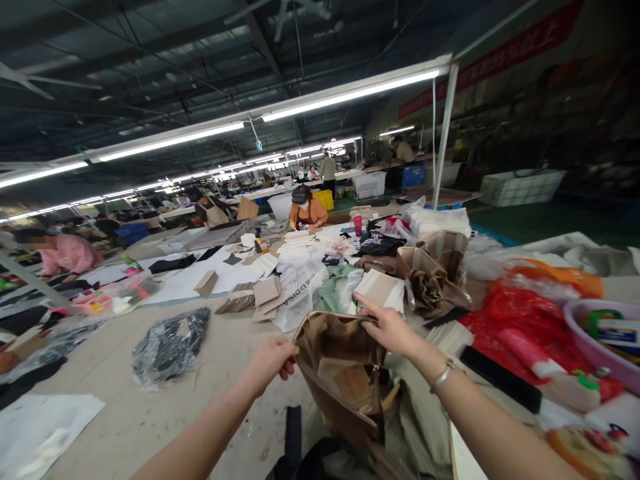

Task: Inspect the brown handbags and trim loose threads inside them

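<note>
A brown fabric bag (340,407) is held up in front of me with its mouth facing me, so its tan lining shows inside. My left hand (273,363) pinches the bag's left top edge between thumb and fingers. At the far right corner of the rim, my right hand (393,327) grips the edge, its index finger stretched along the outside. Some of the fingertips are hidden. Below and right of the bag lies olive-grey cloth (420,413). More brown bags (435,263) stand behind my right hand.
A plastic-wrapped dark bundle (173,347) lies on the table (225,400) to the left. On the right are a black phone (500,379), red plastic bags (530,320) and a purple basin (575,313). Cardboard pieces (240,297) lie ahead. Another person (307,210) works across the table.
</note>
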A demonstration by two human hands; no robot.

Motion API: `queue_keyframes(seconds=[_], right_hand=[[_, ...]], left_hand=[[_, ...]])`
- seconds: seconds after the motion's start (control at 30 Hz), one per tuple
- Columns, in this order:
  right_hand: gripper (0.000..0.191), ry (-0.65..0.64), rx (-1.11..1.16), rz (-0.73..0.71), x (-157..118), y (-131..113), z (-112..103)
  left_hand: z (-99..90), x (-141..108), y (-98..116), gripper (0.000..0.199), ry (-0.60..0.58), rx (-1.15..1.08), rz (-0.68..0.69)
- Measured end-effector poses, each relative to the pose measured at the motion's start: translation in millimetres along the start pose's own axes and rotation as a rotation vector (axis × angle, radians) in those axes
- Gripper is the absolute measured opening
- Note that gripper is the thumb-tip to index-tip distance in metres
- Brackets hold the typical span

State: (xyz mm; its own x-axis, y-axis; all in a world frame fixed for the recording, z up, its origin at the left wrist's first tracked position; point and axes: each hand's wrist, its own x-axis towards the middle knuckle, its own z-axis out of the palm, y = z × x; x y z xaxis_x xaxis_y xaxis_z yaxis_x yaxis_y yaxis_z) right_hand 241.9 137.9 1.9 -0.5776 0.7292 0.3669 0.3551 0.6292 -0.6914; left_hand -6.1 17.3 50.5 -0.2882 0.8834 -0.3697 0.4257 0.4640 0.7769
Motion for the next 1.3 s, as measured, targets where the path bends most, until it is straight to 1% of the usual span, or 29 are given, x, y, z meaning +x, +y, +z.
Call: queue_keyframes(seconds=[0.07, 0.1, 0.13, 0.17, 0.23, 0.3, 0.33, 0.4, 0.43, 0.5, 0.63, 0.73, 0.8, 0.87, 0.97, 1.07, 1.13, 1.23, 1.3], right_hand=[[0.061, 0.004, -0.006, -0.024, -4, 10, 11], [0.062, 0.028, -0.002, -0.031, -7, 15, 16], [0.063, 0.055, 0.005, -0.041, -10, 18, 20], [0.066, 0.075, 0.015, -0.059, -13, 20, 23], [0.071, 0.092, 0.043, -0.096, -18, 22, 25], [0.076, 0.091, 0.079, -0.096, -20, 22, 24], [0.078, 0.091, 0.103, -0.079, -20, 22, 24], [0.080, 0.089, 0.144, -0.044, -19, 24, 23], [0.081, 0.089, 0.158, -0.033, -19, 25, 23], [0.082, 0.093, 0.177, -0.027, -19, 28, 22], [0.082, 0.119, 0.197, -0.034, -22, 34, 20], [0.082, 0.129, 0.211, -0.026, -25, 38, 18], [0.081, 0.134, 0.220, -0.024, -26, 40, 17], [0.078, 0.143, 0.233, -0.017, -26, 42, 16], [0.073, 0.107, 0.285, 0.016, -24, 46, 17], [0.065, 0.050, 0.337, 0.049, -18, 51, 21], [0.058, 0.048, 0.389, 0.058, -13, 54, 23], [0.048, 0.076, 0.485, 0.072, -6, 58, 24], [0.046, 0.090, 0.511, 0.084, -3, 61, 22]], left_hand=[[7.9, -9, -17, 0.026, -0.058, 0.100, -0.016], [9.7, -13, -21, 0.030, -0.061, 0.191, 0.010], [9.9, -16, -23, 0.033, -0.037, 0.303, 0.056], [8.7, -19, -22, 0.035, 0.017, 0.422, 0.116], [4.3, -24, -14, 0.037, 0.171, 0.626, 0.271], [1.8, -26, 0, 0.048, 0.282, 0.738, 0.463], [2.6, -26, 8, 0.050, 0.296, 0.767, 0.564], [9.6, -21, 24, 0.040, 0.264, 0.807, 0.750], [15.4, -17, 32, 0.035, 0.235, 0.822, 0.816], [29.2, -4, 44, 0.030, 0.185, 0.854, 0.896], [53.1, 26, 58, 0.030, 0.101, 0.940, 0.953], [61.4, 42, 61, 0.023, 0.046, 0.976, 0.957], [62.6, 49, 61, 0.019, 0.015, 0.980, 0.964], [60.9, 55, 60, 0.021, -0.024, 0.941, 0.991], [54.7, 61, 54, 0.021, -0.133, 0.799, 1.023], [48.9, 67, 46, 0.022, -0.223, 0.675, 1.007], [47.7, 70, 42, 0.023, -0.213, 0.652, 0.973], [50.3, 74, 42, 0.023, -0.133, 0.704, 0.921], [53.6, 76, 43, 0.024, -0.084, 0.742, 0.916]])
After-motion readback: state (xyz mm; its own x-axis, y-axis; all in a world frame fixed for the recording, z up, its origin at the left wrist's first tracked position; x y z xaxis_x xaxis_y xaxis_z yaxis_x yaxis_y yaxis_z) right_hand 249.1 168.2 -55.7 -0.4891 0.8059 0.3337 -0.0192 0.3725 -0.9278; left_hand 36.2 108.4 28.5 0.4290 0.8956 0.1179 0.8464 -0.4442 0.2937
